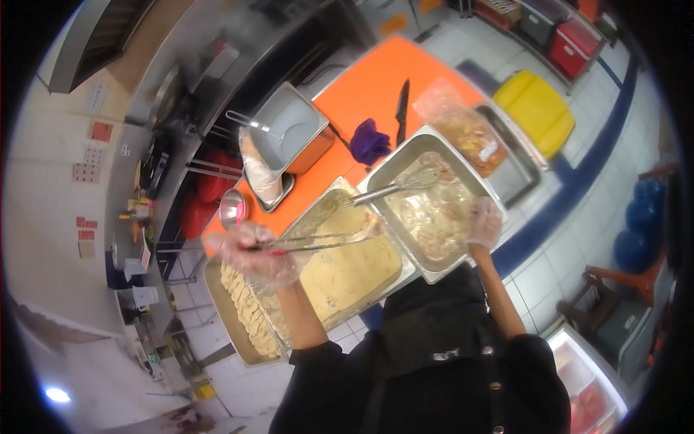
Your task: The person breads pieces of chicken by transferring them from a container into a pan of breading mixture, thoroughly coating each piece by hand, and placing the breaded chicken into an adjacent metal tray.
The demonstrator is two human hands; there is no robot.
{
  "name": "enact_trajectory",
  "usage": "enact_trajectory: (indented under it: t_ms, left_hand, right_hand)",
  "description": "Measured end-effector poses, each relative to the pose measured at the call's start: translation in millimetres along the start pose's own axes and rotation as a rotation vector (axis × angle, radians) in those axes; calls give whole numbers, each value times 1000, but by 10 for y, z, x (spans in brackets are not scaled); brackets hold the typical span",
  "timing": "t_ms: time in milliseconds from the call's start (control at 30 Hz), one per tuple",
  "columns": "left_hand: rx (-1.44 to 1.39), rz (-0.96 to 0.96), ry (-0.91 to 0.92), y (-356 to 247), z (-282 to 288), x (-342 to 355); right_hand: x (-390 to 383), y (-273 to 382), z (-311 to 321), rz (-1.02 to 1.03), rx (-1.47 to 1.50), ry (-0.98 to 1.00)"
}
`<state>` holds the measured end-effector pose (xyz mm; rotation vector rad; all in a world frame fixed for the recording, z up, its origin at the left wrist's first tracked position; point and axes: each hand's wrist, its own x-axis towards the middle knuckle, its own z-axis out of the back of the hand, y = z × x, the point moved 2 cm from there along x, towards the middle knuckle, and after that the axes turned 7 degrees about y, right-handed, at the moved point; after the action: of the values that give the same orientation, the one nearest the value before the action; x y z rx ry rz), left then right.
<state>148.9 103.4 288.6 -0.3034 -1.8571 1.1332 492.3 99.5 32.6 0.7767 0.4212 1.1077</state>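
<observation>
My gloved left hand (254,253) grips metal tongs (318,241), whose tips have a piece of raw meat (367,228) between them, above a tray of pale breading (332,281). My gloved right hand (483,220) is closed on the right rim of a steel pan of batter and meat (441,246). A whisk (383,192) lies across that pan. A tray of breaded pieces (244,311) stands at the left.
The orange board (390,69) holds a knife (403,108), purple cloth (369,141), steel container (289,137), small bowl (233,206) and bagged food (470,141). A yellow lid (535,112) is beyond, blue balls or containers (643,224) at right, and a stove counter (152,166) at left.
</observation>
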Motion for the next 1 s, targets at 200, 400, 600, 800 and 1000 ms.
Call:
enact_trajectory:
  t_ms: [200, 400, 600, 800, 1000]
  left_hand:
    - [394, 54, 181, 350, 716, -851]
    - [517, 339, 158, 453, 759, -1296]
    - [228, 167, 218, 272, -246, -987]
    - [328, 342, 743, 1102, -1470, -1579]
    - [433, 444, 680, 1694, -1993, -2023]
  right_hand:
    - [9, 201, 3, -234, 442, 50]
    - [-26, 169, 9, -231, 317, 76]
    - [-2, -148, -206, -128, 258, 63]
    - [-21, -81, -115, -255, 376, 98]
    - [-23, -324, -391, -164, 207, -135]
